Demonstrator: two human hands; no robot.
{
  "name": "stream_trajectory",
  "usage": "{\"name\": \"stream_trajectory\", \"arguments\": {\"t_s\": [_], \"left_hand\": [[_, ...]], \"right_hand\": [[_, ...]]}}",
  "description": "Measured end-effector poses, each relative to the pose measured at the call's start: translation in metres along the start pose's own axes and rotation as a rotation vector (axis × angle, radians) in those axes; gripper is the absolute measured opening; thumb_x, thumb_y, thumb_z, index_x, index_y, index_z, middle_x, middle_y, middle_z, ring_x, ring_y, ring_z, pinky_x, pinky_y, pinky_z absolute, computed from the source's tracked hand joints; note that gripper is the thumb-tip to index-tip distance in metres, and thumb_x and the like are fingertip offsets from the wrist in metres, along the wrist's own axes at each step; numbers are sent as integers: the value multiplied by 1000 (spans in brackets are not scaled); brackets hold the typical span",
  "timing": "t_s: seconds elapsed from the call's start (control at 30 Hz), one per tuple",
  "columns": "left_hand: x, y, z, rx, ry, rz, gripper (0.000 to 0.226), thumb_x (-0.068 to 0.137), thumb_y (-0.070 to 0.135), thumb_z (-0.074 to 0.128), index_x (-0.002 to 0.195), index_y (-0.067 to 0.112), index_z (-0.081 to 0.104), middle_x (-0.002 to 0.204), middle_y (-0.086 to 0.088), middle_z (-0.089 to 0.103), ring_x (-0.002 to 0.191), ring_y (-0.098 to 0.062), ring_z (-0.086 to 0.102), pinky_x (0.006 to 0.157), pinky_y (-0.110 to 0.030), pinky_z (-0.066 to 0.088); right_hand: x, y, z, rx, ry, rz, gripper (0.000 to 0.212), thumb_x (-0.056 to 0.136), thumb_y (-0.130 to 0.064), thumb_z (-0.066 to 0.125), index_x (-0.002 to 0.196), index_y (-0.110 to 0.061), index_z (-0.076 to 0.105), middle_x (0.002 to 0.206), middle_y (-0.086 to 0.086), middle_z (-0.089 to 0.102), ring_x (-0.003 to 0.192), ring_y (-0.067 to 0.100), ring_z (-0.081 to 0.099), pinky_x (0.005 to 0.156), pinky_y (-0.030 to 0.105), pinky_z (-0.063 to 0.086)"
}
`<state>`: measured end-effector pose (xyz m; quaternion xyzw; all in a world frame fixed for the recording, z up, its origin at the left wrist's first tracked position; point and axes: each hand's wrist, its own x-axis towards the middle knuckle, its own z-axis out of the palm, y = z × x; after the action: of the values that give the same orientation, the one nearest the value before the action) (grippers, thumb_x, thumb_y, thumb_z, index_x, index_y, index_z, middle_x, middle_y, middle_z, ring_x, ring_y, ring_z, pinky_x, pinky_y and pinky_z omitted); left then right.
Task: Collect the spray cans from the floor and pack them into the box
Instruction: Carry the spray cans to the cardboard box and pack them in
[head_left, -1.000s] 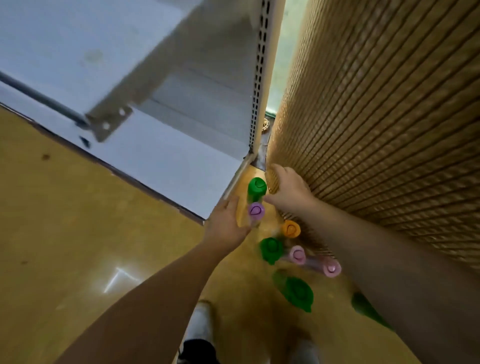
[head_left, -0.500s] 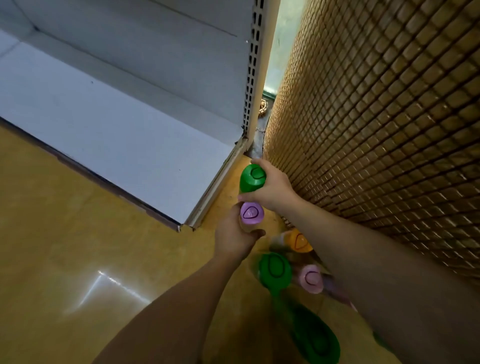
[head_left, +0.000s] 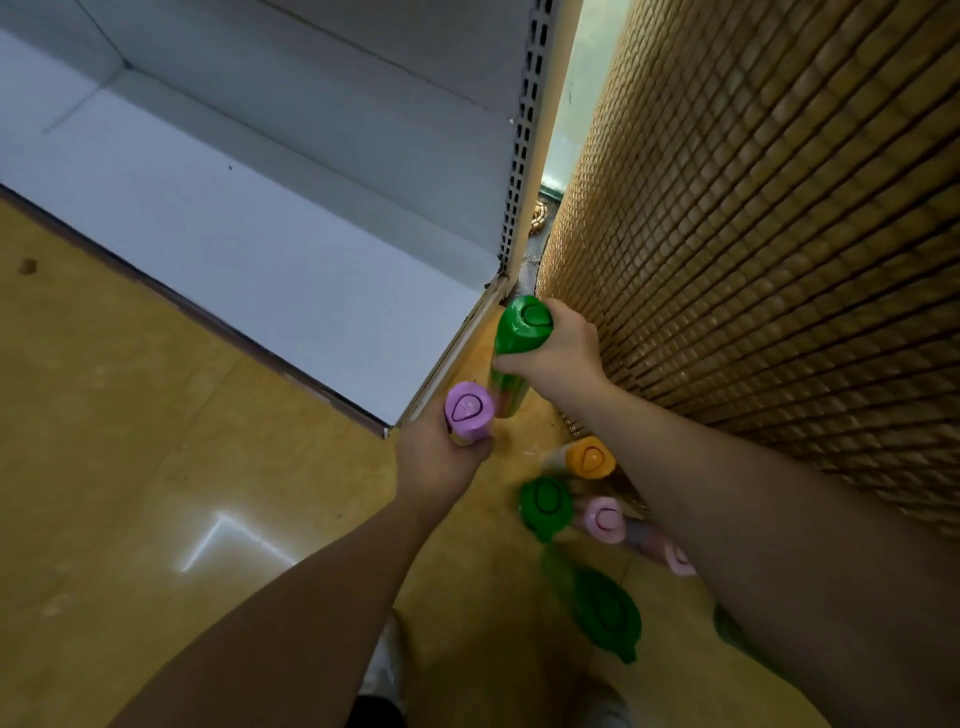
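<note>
Hands both loaded. The left hand (head_left: 441, 460) is curled round the purple-capped spray can (head_left: 469, 411) just under the cap. The right hand (head_left: 563, 353) is wrapped round the upper body of the green-capped spray can (head_left: 522, 328). Both cans are upright and lifted off the glossy yellow floor (head_left: 130, 467), just beside each other near the corner of the white metal shelf base (head_left: 260, 234). Can't tell if they touch.

Left on the floor, clustered beside the brown woven mat wall (head_left: 753, 260):
- orange-capped can (head_left: 589, 458)
- second green-capped can (head_left: 546, 506)
- pink-capped can (head_left: 605, 518)
- more green and pink caps nearer the feet, too blurred to count

Box not in view.

My read: the pick is done and the step now is carrying this pair to the box.
- Keep both cans vertical, with fingers on the bodies and off the cap buttons.
- The right forearm passes over the standing cluster, so lift straight up before swinging away or it will topple them.
- Keep the two cans apart in transit so they don't knock.
- At the box, seat one can upright against a wall, then the other tight beside it.
- Then return for the cluster.
</note>
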<state>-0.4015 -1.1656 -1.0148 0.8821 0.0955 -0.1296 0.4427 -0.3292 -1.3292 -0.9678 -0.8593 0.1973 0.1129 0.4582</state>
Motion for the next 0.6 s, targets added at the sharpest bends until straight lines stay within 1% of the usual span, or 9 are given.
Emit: {"name": "stream_trajectory", "arguments": {"t_s": [0.07, 0.13, 0.23, 0.27, 0.33, 0.4, 0.47, 0.53, 0.6], "left_hand": [[-18, 22, -26, 7, 19, -12, 55, 69, 23, 88, 119, 22, 66, 95, 7, 68, 90, -16, 62, 73, -25, 41], [-38, 49, -52, 24, 40, -11, 54, 69, 25, 88, 117, 22, 65, 97, 4, 71, 90, -19, 64, 71, -26, 42], [-69, 96, -92, 49, 68, 19, 51, 68, 25, 86, 115, 23, 65, 92, 4, 71, 88, -23, 66, 69, -29, 45], [-80, 114, -105, 60, 75, 37, 51, 68, 25, 85, 115, 24, 65, 92, 4, 71, 88, -24, 66, 69, -30, 47], [-101, 153, -132, 84, 81, 84, 53, 68, 26, 85, 117, 24, 65, 94, 2, 73, 89, -26, 65, 73, -35, 51], [-123, 192, -158, 97, 94, 123, 53, 69, 28, 85, 117, 23, 65, 95, 1, 73, 89, -27, 65, 74, -36, 52], [-145, 232, -184, 84, 96, 151, 54, 70, 30, 84, 119, 25, 64, 96, 2, 72, 89, -25, 65, 72, -33, 50], [-167, 268, -211, 48, 96, 207, 55, 69, 32, 85, 119, 28, 64, 95, 6, 72, 89, -22, 65, 75, -34, 52], [-191, 301, -239, 24, 90, 284, 52, 68, 32, 85, 115, 33, 65, 90, 13, 68, 86, -18, 64, 74, -31, 52]], "right_hand": [[-22, -24, -19, 16, 17, -7, 60, 58, -18, 94, 110, -22, 64, 106, -1, 66, 101, 18, 60, 76, 28, 49], [-45, -49, -41, 28, 24, -26, 60, 57, -18, 94, 110, -22, 65, 104, -2, 67, 98, 18, 61, 75, 27, 48], [-83, -92, -76, 41, 34, -70, 57, 55, -20, 92, 105, -24, 65, 100, -2, 67, 95, 19, 63, 73, 28, 51], [-97, -108, -89, 49, 38, -84, 57, 55, -20, 92, 104, -24, 63, 99, -1, 67, 94, 19, 63, 70, 27, 51], [-125, -138, -117, 61, 61, -115, 58, 56, -19, 90, 104, -24, 58, 98, -1, 64, 89, 18, 61, 61, 23, 44], [-156, -169, -147, 40, 78, -151, 61, 57, -21, 90, 105, -25, 52, 96, -2, 62, 85, 16, 59, 56, 23, 40], [-183, -200, -180, -12, 89, -189, 63, 56, -27, 90, 105, -26, 50, 95, -3, 61, 84, 17, 59, 59, 27, 45], [-211, -232, -212, -61, 112, -220, 64, 55, -32, 90, 106, -26, 51, 94, -4, 62, 85, 19, 61, 68, 35, 54], [-241, -264, -242, -70, 152, -249, 63, 54, -33, 89, 104, -25, 53, 93, -4, 63, 86, 20, 62, 74, 39, 56]]}}
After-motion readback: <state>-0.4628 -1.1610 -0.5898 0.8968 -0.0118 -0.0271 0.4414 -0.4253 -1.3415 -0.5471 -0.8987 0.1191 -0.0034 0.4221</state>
